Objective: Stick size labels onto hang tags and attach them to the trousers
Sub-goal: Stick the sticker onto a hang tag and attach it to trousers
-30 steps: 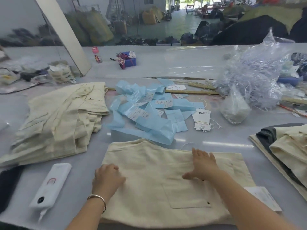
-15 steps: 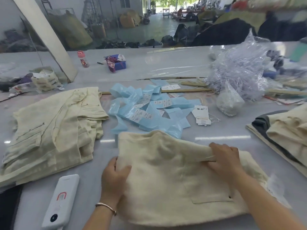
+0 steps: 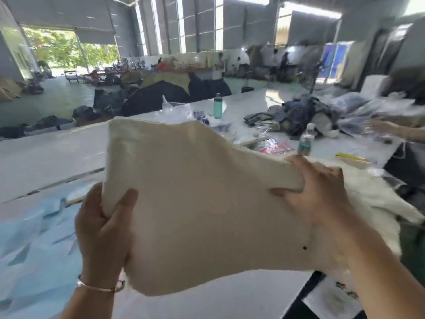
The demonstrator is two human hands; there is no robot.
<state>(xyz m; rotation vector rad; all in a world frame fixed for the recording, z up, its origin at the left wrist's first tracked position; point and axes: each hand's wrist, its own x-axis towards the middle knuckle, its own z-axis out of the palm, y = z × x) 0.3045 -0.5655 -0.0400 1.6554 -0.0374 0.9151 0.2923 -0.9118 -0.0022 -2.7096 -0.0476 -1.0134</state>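
The folded cream trousers [image 3: 202, 199] are lifted off the table, held up in front of me. My left hand [image 3: 103, 229] grips their left edge, thumb on the near face. Gripping the right edge is my right hand [image 3: 322, 196], its thumb pressed over the fold. A small dark stud shows low on the fabric. The blue label backing strips [image 3: 34, 240] lie blurred on the table at the lower left. No hang tags are visible.
A cream garment pile [image 3: 377, 201] lies on the right behind my right hand. Two bottles [image 3: 217, 108] [image 3: 305, 142], plastic bags and dark clothing [image 3: 299, 116] lie farther back. Another person's hand [image 3: 381, 127] reaches in at the far right. Printed paper [image 3: 333, 300] lies below the table's edge.
Both hands have taken hold of the trousers and lifted them off the table. My view has swung up and to the right.
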